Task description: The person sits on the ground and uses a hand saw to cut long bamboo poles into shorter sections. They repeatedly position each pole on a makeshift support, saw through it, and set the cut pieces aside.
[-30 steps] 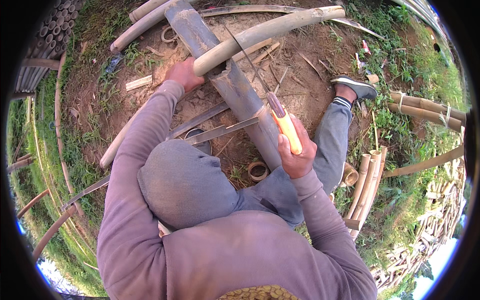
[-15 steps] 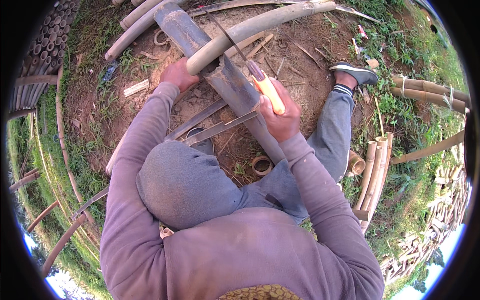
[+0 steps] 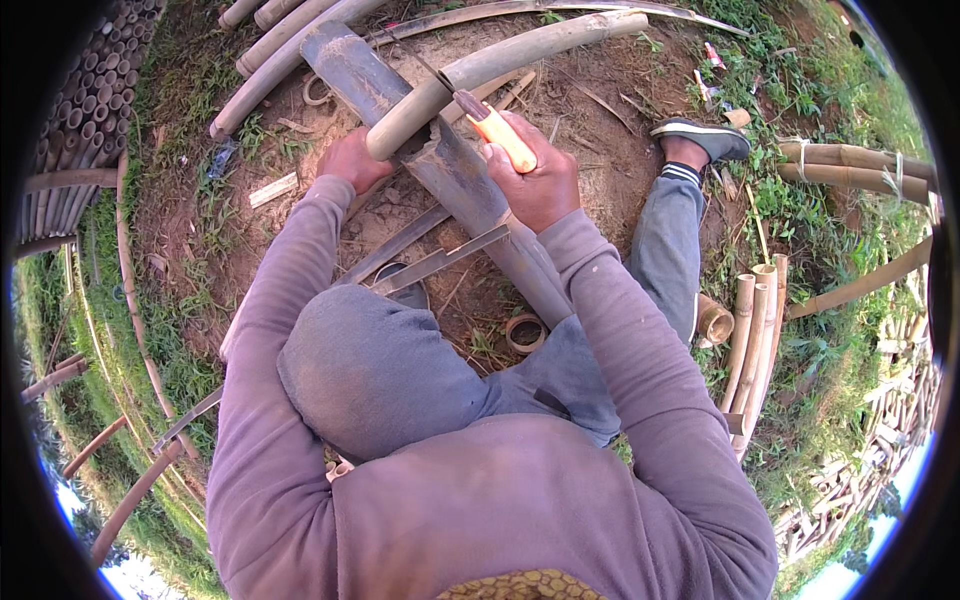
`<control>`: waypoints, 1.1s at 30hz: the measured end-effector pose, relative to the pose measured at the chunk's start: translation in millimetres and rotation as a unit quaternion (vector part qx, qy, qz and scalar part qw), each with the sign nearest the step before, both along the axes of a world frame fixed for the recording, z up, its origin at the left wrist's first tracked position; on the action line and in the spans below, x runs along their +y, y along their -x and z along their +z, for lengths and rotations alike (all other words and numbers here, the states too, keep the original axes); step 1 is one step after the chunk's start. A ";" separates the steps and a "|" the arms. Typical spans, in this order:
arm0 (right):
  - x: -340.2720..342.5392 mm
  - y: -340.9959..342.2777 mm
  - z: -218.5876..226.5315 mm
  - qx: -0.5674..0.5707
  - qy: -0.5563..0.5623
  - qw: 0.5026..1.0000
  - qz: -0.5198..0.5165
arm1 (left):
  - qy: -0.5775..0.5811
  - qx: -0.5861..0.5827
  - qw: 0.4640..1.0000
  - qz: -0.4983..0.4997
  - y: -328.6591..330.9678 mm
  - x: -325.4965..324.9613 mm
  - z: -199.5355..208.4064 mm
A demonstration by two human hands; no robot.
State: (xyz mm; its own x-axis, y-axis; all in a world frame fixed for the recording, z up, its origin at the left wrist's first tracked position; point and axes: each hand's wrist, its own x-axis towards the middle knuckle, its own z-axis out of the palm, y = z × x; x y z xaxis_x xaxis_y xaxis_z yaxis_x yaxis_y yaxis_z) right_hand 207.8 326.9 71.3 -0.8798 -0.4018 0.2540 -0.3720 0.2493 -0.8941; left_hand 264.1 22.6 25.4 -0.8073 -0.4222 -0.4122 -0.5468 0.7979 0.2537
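Observation:
My right hand (image 3: pixel 540 160) is closed round the orange-yellow handle of a handsaw (image 3: pixel 500 138). Its thin blade crosses a thick bamboo pole (image 3: pixel 545 46), at a dark line that looks like a cut. The pole lies across a dark grey, worn beam (image 3: pixel 465 180) that slants from the upper left toward my lap. At the pole's near end, my left hand (image 3: pixel 352 160) is closed against it and appears to grip it from the side. Most of the left fingers are hidden behind the pole.
Several bamboo poles (image 3: pixel 290 62) lie at the upper left, near a stack of cut bamboo (image 3: pixel 95 85). Flat strips (image 3: pixel 440 258) and a bamboo ring (image 3: pixel 525 333) lie by my legs. Short upright-looking bamboo lengths (image 3: pixel 757 340) and tied poles (image 3: pixel 860 168) are on the right.
My right hand has pushed the saw forward and to the left, bringing its handle close to the pole. My left hand stays at the pole's end. The whole view has shifted slightly.

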 end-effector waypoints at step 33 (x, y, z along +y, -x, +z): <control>73.7 -48.8 1.6 0.011 0.010 1.000 0.021 | -0.152 0.051 0.987 -0.034 -2.4 -37.5 -21.2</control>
